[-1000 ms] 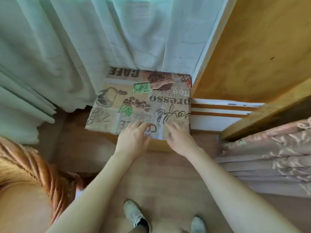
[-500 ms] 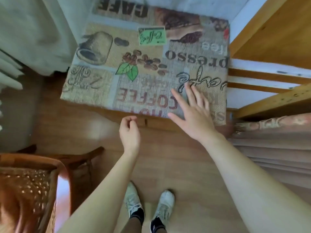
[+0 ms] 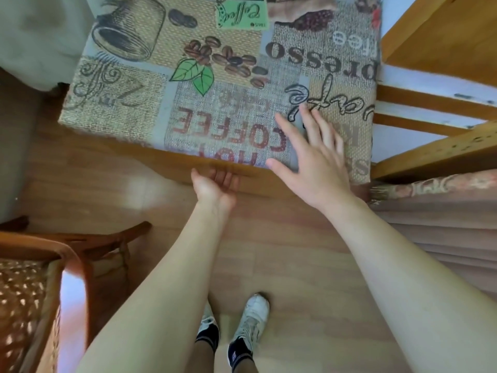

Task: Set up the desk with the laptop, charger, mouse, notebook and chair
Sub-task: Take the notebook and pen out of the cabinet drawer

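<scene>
The small desk (image 3: 134,109) fills the top of the head view, covered by a burlap-look cloth printed with coffee words, beans and a cup. My right hand (image 3: 314,160) lies flat on the cloth near the front right corner, fingers spread, holding nothing. My left hand (image 3: 213,188) is palm up at the desk's wooden front rail (image 3: 166,168), fingers loosely curled against it. At the lower left stands a brown wooden chair (image 3: 67,254) with a woven seat. No laptop, charger, mouse or notebook is in view.
A wooden bed frame (image 3: 430,154) and a pinkish bedspread (image 3: 443,224) stand close on the right. A pale curtain (image 3: 40,36) hangs at the upper left. My white shoes (image 3: 252,313) are on the wood-look floor (image 3: 295,251) between chair and bed.
The view has closed in on the desk. My right hand went from the front edge onto the cloth and spread. My left hand dropped off the cloth to the front rail, palm up.
</scene>
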